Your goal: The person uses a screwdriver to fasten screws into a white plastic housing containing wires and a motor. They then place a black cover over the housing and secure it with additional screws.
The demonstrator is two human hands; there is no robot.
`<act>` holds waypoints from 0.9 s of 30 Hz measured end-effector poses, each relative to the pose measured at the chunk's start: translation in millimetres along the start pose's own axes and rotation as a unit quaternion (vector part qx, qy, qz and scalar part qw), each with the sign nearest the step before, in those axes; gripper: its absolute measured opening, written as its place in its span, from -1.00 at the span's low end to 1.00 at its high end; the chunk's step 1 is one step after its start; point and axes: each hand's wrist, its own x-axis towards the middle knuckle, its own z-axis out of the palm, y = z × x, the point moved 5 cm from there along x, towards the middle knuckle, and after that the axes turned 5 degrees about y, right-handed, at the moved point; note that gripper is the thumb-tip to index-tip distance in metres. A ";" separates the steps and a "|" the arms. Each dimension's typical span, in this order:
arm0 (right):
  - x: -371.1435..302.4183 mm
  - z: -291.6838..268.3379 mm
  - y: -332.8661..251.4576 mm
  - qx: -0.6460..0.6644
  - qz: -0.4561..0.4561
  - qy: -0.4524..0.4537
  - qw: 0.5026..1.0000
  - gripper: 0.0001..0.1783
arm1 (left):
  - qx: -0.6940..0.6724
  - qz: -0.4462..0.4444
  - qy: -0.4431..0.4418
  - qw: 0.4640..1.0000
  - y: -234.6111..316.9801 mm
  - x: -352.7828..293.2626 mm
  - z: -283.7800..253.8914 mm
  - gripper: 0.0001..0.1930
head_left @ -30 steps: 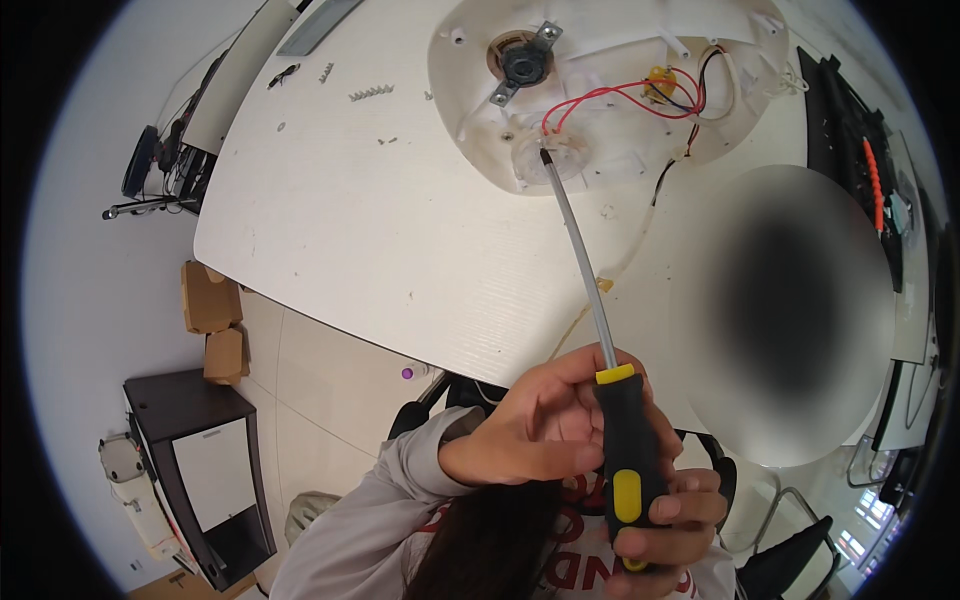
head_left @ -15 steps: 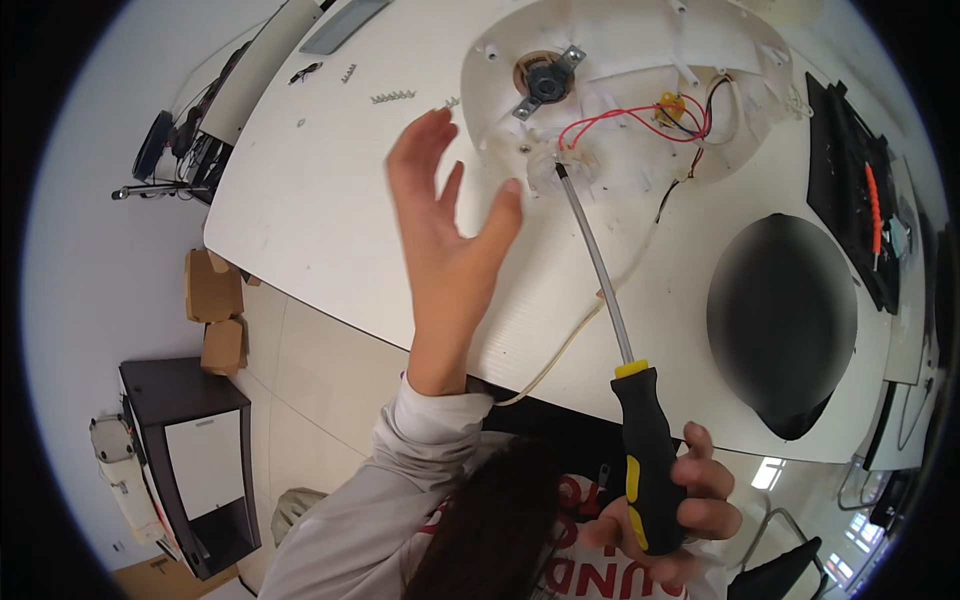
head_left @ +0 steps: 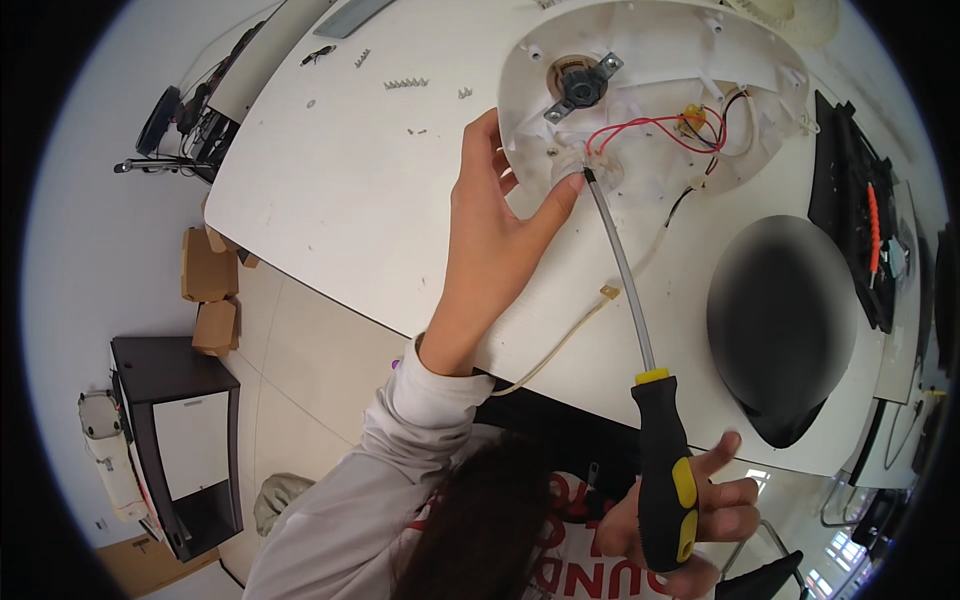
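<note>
A white plastic shell [head_left: 645, 75] lies with its hollow side up at the far side of the table. Inside it are a round black part on a metal bracket [head_left: 580, 88], red wires [head_left: 650, 122] and a small yellow part [head_left: 692, 119]. My left hand [head_left: 497, 210] grips the shell's near left edge, fingers behind the rim and thumb beside a clear plastic piece [head_left: 607, 172]. My right hand [head_left: 715, 505] holds a long screwdriver [head_left: 662, 450] by its black and yellow handle, some fingers loose. Its tip meets the clear piece; the exact contact point is too small to make out.
Several small screws [head_left: 405, 84] lie on the white table [head_left: 340, 200] left of the shell. A pale cable with a connector [head_left: 608, 292] runs to the near edge. A dark oval object [head_left: 782, 325] sits at the right, a black tray with an orange-handled tool [head_left: 873, 235] beyond it.
My left hand has moved right and taken hold of the shell's edge. The screwdriver handle has turned in my right hand, its tip staying at the clear piece. The whole view has shifted slightly.
</note>
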 end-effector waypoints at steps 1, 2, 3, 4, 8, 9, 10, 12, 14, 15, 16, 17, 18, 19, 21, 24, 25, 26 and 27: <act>2.2 1.0 -1.2 0.026 -0.057 0.024 0.998 -0.61 | 0.000 -0.004 0.001 1.000 0.2 0.1 1.0 -0.39; 5.9 5.2 2.1 0.056 -0.113 0.047 0.991 -0.58 | 0.003 -0.008 0.006 1.000 1.3 -0.5 -0.4 -0.40; 4.9 5.5 3.6 0.087 -0.169 0.070 0.979 -0.54 | 0.003 -0.004 0.010 1.000 2.2 -1.9 -1.5 -0.40; -0.8 2.7 5.8 0.075 -0.193 0.068 0.976 -0.53 | 0.003 -0.001 0.014 1.000 3.1 -3.6 -2.7 -0.41; 0.7 -14.9 10.5 0.152 -0.143 -0.080 0.975 -0.40 | 0.001 0.003 0.015 1.000 3.9 -3.2 -0.4 -0.41; -3.6 -18.7 13.3 0.166 -0.147 -0.086 0.971 -0.42 | 0.002 0.005 0.016 1.000 4.0 -3.6 -0.2 -0.41; -7.7 -19.4 16.2 0.181 -0.152 -0.092 0.967 -0.44 | 0.005 0.007 0.017 1.000 4.4 -3.8 0.0 -0.41; -11.6 -13.0 14.8 0.163 -0.129 -0.075 0.975 -0.50 | 0.010 0.009 0.020 1.000 3.8 -4.3 -0.8 -0.41; -9.4 -3.1 10.6 0.124 -0.083 -0.057 0.987 -0.54 | 0.016 0.007 0.023 1.000 2.4 -4.8 -2.7 -0.41; -4.5 -2.5 8.7 0.088 -0.050 -0.045 0.994 -0.54 | 0.013 0.008 0.019 1.000 2.8 -3.4 -0.1 -0.41; 0.6 -3.8 4.8 0.037 -0.050 -0.060 0.996 -0.56 | 0.009 0.008 0.015 1.000 3.1 -1.9 2.7 -0.41; 1.7 -6.4 5.5 0.045 -0.064 -0.051 0.996 -0.56 | 0.011 0.008 0.016 1.000 3.3 -2.3 1.5 -0.41; 3.5 -8.6 7.3 0.052 -0.077 -0.041 0.995 -0.57 | 0.016 0.010 0.019 1.000 3.4 -2.6 0.5 -0.41; 5.4 -9.1 8.3 0.058 -0.091 -0.032 0.994 -0.57 | 0.020 0.011 0.021 1.000 3.5 -2.8 -0.5 -0.41; 6.6 -7.5 9.9 0.044 -0.120 -0.038 0.991 -0.64 | 0.031 0.012 0.026 0.999 3.2 -3.8 -2.7 -0.40; -6.2 -27.1 19.0 0.032 -0.146 -0.056 0.987 -0.68 | 0.034 0.012 0.025 0.999 3.6 -3.7 -1.1 -0.40; -14.7 -37.4 19.3 0.058 -0.125 -0.051 0.989 -0.70 | 0.032 0.012 0.023 0.999 4.1 -3.7 0.6 -0.40; -15.2 -37.4 18.4 0.061 -0.098 -0.033 0.993 -0.70 | 0.033 0.012 0.024 0.999 4.8 -4.0 0.1 -0.40; -15.0 -36.5 17.2 0.065 -0.070 -0.015 0.995 -0.69 | 0.038 0.011 0.025 0.999 4.7 -4.2 -0.5 -0.40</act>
